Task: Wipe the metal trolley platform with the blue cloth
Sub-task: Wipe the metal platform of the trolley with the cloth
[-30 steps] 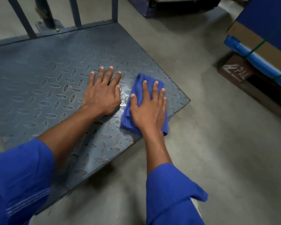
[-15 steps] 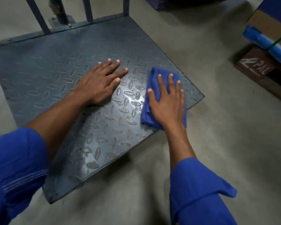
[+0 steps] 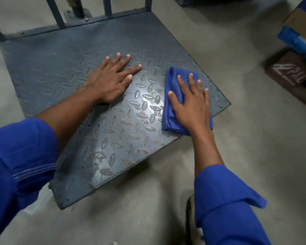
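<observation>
The grey metal trolley platform (image 3: 64, 61) with a raised tread pattern lies low on the concrete floor. A folded blue cloth (image 3: 171, 82) rests near the platform's right corner. My right hand (image 3: 191, 103) lies flat on the cloth, fingers spread, pressing it onto the metal. My left hand (image 3: 111, 80) is planted flat on the bare platform to the left of the cloth, fingers apart, holding nothing. A gap of wet-looking, shiny metal separates the two hands.
The trolley's upright handle bars (image 3: 106, 7) rise at the platform's far edge. A cardboard box with blue wrapping (image 3: 298, 36) and a brown wooden pallet block (image 3: 288, 73) stand at the right. Grey concrete floor (image 3: 254, 138) surrounds the platform.
My right hand slid the cloth to the right, toward the platform's right corner. The gap between my two hands has widened, and my left hand has turned its fingers rightward.
</observation>
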{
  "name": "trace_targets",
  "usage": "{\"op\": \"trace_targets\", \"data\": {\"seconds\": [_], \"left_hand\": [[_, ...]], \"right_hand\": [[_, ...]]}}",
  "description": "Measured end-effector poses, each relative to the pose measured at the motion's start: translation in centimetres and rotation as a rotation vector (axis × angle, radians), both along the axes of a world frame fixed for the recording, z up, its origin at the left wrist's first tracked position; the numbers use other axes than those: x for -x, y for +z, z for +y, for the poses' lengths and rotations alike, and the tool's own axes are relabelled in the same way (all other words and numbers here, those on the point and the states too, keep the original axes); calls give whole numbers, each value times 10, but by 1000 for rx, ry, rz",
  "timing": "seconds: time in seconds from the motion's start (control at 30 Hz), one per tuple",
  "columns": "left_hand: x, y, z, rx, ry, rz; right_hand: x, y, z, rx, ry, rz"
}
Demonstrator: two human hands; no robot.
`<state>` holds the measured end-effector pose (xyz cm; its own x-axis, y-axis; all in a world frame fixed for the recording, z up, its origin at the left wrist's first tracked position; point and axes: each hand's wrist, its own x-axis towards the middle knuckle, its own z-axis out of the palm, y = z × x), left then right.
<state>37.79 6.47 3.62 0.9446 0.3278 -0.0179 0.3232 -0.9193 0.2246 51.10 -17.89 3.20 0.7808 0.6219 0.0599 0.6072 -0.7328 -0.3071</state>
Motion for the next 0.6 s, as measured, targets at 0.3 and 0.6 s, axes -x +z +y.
{"op": "trace_targets", "data": {"seconds": [0.3, 0.6], "left_hand": [[-1, -3, 0, -49, 16, 8], [-5, -3, -22, -33, 119, 19]], "right_hand": [[120, -8, 39, -213, 223, 65], [24, -3, 0, -358, -105, 107]]}}
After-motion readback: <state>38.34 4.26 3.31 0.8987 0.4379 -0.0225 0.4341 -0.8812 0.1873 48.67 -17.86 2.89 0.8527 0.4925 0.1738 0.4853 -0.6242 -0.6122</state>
